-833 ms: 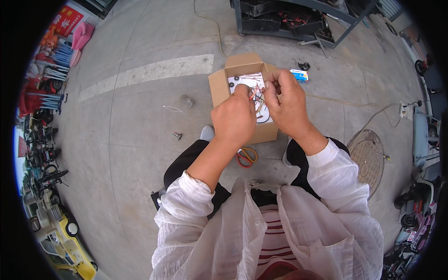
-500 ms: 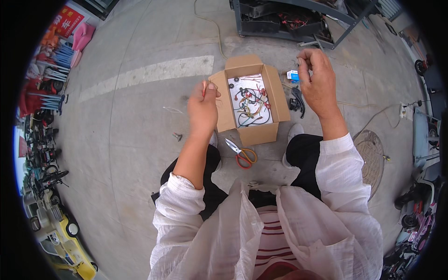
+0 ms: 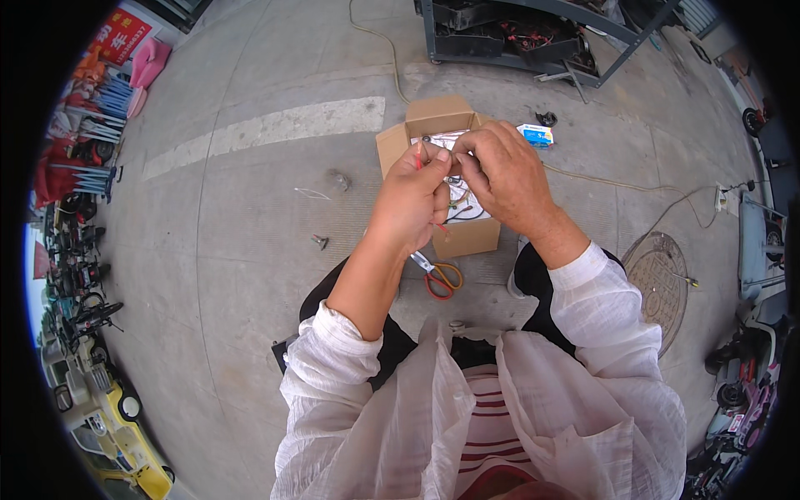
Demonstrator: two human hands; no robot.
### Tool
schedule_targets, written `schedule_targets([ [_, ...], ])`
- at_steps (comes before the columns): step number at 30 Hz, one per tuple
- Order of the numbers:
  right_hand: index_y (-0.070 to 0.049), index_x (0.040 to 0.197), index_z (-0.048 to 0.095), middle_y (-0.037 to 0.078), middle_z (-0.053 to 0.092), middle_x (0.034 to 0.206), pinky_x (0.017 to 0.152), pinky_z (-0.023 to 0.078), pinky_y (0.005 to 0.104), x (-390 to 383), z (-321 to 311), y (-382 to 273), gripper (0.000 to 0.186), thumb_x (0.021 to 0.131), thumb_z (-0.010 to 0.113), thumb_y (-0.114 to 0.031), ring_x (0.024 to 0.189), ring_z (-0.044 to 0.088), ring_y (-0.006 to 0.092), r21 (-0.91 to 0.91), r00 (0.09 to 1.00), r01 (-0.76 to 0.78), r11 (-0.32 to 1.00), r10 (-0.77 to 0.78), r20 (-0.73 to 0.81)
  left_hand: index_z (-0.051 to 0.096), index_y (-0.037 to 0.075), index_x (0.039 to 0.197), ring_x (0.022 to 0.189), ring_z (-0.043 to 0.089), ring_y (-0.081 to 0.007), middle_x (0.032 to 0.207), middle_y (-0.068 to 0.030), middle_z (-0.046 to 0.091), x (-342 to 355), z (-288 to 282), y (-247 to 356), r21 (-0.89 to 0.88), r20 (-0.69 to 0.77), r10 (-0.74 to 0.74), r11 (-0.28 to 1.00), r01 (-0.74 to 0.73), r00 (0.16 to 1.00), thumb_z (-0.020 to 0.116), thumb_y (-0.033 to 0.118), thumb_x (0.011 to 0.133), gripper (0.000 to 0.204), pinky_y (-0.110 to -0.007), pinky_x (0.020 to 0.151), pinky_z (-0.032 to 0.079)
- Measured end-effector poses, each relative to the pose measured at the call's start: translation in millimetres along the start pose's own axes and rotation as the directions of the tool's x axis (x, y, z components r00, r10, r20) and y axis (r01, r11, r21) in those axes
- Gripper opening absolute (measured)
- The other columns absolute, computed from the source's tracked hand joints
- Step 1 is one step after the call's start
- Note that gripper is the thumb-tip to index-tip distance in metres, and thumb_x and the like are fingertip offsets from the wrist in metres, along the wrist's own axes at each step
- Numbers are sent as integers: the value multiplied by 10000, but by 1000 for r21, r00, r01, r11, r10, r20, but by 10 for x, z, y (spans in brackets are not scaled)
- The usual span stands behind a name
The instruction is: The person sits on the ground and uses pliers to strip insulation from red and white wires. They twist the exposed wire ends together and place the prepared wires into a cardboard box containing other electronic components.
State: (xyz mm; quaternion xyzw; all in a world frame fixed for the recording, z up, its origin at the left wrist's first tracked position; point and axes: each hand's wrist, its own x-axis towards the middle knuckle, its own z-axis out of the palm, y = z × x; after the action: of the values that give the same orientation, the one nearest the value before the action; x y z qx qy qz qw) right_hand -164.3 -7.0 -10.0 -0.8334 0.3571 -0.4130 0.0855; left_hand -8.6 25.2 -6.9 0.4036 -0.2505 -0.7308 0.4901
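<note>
Above the open cardboard box (image 3: pixel 467 240), my two hands meet fingertip to fingertip. My left hand (image 3: pixel 402 204) is closed on a thin red wire (image 3: pixel 418 157), whose upper end pokes out above the fingers. My right hand (image 3: pixel 508 177) pinches right against the left fingertips; what lies between its fingers, if anything, is too small to make out. Wires and small connectors on a white lining (image 3: pixel 473 208) show in the box, largely covered by my hands. Between my feet and the box lie scissors (image 3: pixel 440 278) with red and yellow handles.
A blue and white small box (image 3: pixel 536 136) and a black part (image 3: pixel 546 118) lie right of the carton. Further off stands a metal rack (image 3: pixel 508 62). A cable (image 3: pixel 617 184) crosses the floor near a round manhole cover (image 3: pixel 658 283). A small metal piece (image 3: pixel 320 242) lies at left.
My right hand has come down and left from beside the box, and my left hand has moved right with the red wire. They now meet over the box.
</note>
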Motion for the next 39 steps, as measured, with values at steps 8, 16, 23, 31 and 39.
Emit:
schedule_targets([
  [8, -51, 888, 540, 112, 568, 823, 694, 453, 408, -13, 28, -34, 147, 798, 656, -64, 799, 564, 314, 27, 999, -41, 999, 41, -27, 500, 113, 874, 492, 286, -10, 763, 40, 484, -9, -1, -17, 111, 0, 36, 993, -36, 999, 525, 146, 984, 118, -185, 415, 212],
  [16, -53, 894, 540, 110, 571, 829, 699, 456, 404, -28, -5, -6, 150, 796, 654, -63, 805, 565, 313, 67, 996, -68, 995, 72, -48, 544, 100, 891, 522, 315, -5, 774, 43, 487, 16, -39, -27, 60, 60, -8, 998, 4, 998, 546, 131, 970, 85, -169, 442, 253],
  [23, -66, 880, 550, 98, 558, 811, 720, 467, 400, -7, -43, 18, 153, 791, 670, -99, 814, 564, 307, -29, 998, 60, 998, -61, -32, 556, 115, 892, 473, 306, -11, 738, 38, 503, 15, -85, -25, 62, 90, -39, 998, 33, 995, 540, 172, 979, 105, -192, 407, 286],
  [31, -65, 874, 574, 80, 578, 818, 727, 467, 390, -20, -50, 27, 116, 799, 661, -81, 824, 568, 295, 106, 999, -32, 994, 34, -11, 573, 96, 905, 459, 279, 0, 769, 23, 536, 4, -95, 55, 128, 71, -93, 988, 84, 993, 556, 193, 975, 121, -174, 400, 249],
  [39, -41, 949, 603, 57, 592, 847, 667, 462, 303, -88, -9, 2, 125, 834, 649, -58, 773, 557, 172, 438, 951, -299, 848, 304, 61, 625, 52, 904, 580, 377, -3, 703, 49, 527, -48, -19, 72, 509, -25, 104, 857, -76, 994, 583, 170, 952, 134, -192, 492, 304],
])
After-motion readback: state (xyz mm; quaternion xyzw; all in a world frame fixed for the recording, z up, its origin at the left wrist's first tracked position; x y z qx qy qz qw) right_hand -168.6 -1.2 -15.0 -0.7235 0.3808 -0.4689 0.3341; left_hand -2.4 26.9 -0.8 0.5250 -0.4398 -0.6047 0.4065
